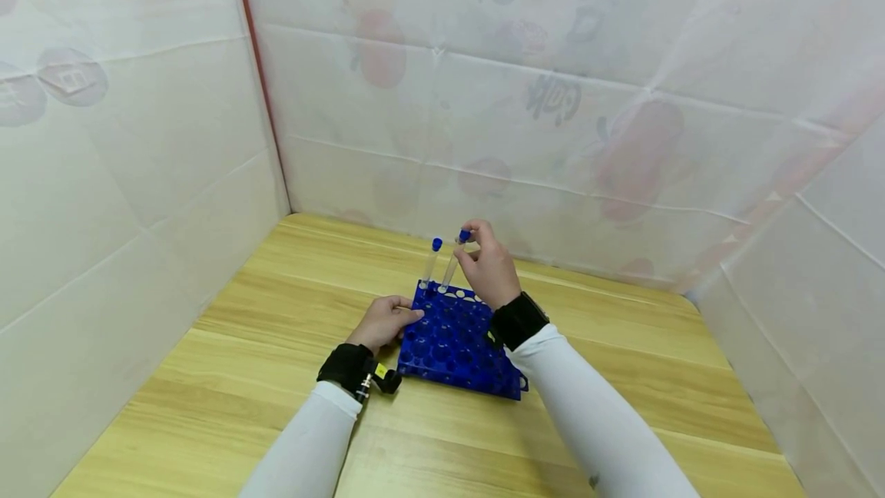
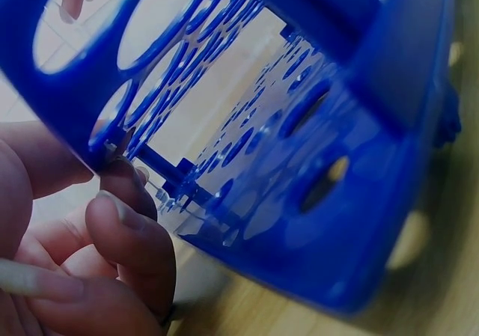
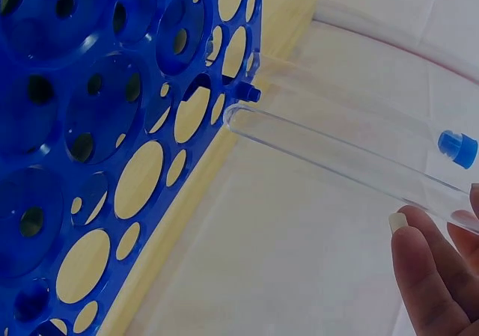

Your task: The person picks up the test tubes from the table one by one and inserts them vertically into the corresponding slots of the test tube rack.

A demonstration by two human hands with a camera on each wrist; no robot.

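On the wooden tabletop (image 1: 276, 375), centre: blue test-tube rack (image 1: 456, 344), perforated with holes of several sizes, lying near the front edge of a white-sheeted enclosure (image 1: 138, 175)

Left hand (image 1: 382, 323): fingers curled against the rack's left edge, gripping it; the left wrist view shows fingertips (image 2: 123, 216) pressed to the rack's corner

Right hand (image 1: 489, 263): pinches the blue-capped top of a clear test tube (image 1: 452, 263), held tilted, its rounded bottom at the rack's far row; the right wrist view shows that bottom (image 3: 236, 115) just beside a hole rim, not plainly inside

Second capped test tube (image 1: 432, 261): stands upright in the far left corner of the rack, just beside the held one

Handling judgement: the tube wants bringing upright over its hole before lowering, the steadying grip on the rack kept firm, and the neighbouring tube avoided

Room: open tabletop to the left, right and front; sheeted walls stand well apart behind and at both sides; most rack holes unfilled
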